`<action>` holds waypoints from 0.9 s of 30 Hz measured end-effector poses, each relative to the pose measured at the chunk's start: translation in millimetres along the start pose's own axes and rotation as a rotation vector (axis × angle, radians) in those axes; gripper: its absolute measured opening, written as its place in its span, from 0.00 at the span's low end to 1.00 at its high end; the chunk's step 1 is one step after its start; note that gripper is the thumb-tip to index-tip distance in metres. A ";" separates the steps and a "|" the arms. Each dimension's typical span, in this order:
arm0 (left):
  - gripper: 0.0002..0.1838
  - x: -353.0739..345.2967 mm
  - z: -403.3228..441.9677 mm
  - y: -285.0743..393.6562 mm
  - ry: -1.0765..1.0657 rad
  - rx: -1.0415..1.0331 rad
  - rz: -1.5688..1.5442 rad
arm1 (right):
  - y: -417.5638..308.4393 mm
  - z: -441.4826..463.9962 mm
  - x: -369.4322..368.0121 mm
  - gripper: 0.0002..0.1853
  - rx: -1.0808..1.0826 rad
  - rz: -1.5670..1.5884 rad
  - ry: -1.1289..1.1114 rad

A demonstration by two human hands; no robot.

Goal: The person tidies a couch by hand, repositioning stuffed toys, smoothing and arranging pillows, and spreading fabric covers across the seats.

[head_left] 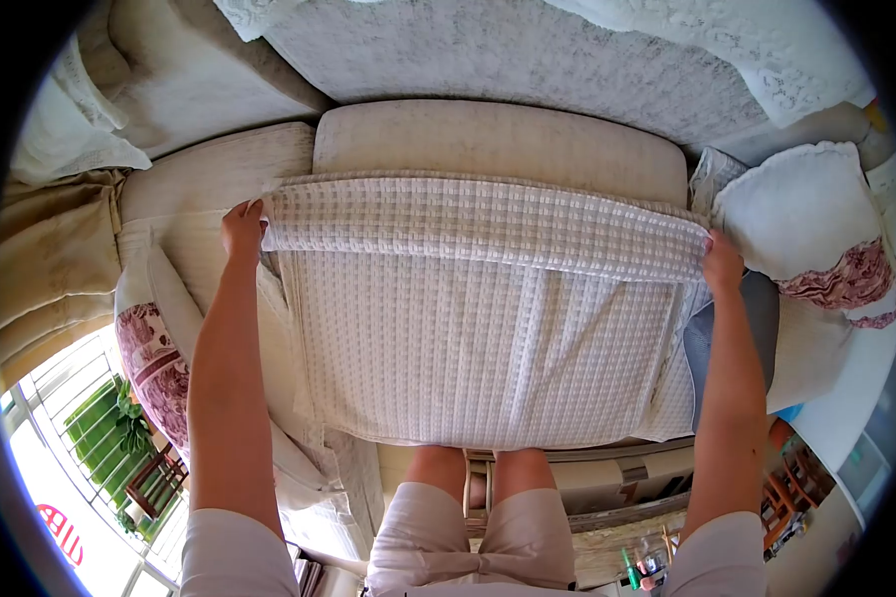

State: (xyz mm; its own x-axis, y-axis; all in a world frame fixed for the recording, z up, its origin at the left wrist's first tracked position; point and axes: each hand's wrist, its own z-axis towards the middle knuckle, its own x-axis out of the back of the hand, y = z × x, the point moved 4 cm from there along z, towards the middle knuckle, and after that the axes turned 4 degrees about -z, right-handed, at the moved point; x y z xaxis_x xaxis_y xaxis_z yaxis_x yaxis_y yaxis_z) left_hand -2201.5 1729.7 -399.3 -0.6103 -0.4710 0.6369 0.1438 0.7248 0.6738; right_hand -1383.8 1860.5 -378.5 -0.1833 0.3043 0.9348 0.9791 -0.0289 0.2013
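A cream, checked woven blanket (448,338) is spread over the sofa seat, its far edge folded back toward me in a wide band. At the band's left corner my left hand (242,227) is closed on the cloth. My right hand (723,263) grips the opposite corner, so the folded strip stretches taut between both hands. Creases run down the right half of the blanket, and its near edge hangs close to my knees.
Behind the blanket lies a beige seat cushion (498,144) against the grey backrest (528,60). A white cushion with a red pattern (796,214) rests at the right, a similar patterned pillow (154,358) at the left. A cardboard box (617,483) sits below the seat.
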 end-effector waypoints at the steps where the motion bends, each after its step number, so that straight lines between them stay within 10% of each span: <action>1: 0.17 -3.5 0.8 0.5 -0.006 0.001 0.000 | -1.5 0.1 -2.3 0.13 -0.030 -0.014 -0.055; 4: 0.18 -13.2 -2.1 0.1 -0.031 -0.044 0.191 | -21.9 -17.3 23.3 0.16 -0.028 0.084 0.233; 6: 0.26 -8.7 -54.3 38.0 0.306 -0.588 0.687 | -43.5 -39.5 44.4 0.20 0.093 0.140 0.384; 10: 0.34 -28.9 -116.8 30.5 -0.188 -1.087 0.800 | -88.1 -98.3 53.2 0.30 0.405 0.209 0.340; 16: 0.42 -58.0 -137.6 19.5 -0.343 -0.920 0.832 | -119.8 -104.8 17.9 0.36 0.485 0.120 0.247; 27: 0.13 -40.2 -69.7 128.0 -0.337 -0.814 0.745 | -86.2 2.4 80.3 0.13 0.286 0.418 0.090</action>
State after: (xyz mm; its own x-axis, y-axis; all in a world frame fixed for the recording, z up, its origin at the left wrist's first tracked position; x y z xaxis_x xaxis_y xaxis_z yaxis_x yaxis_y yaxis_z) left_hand -2104.2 1806.4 -312.5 -0.3221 0.1841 0.9286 0.9410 0.1700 0.2927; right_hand -1482.7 1889.7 -321.5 0.2347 0.2387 0.9423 0.9529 0.1349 -0.2716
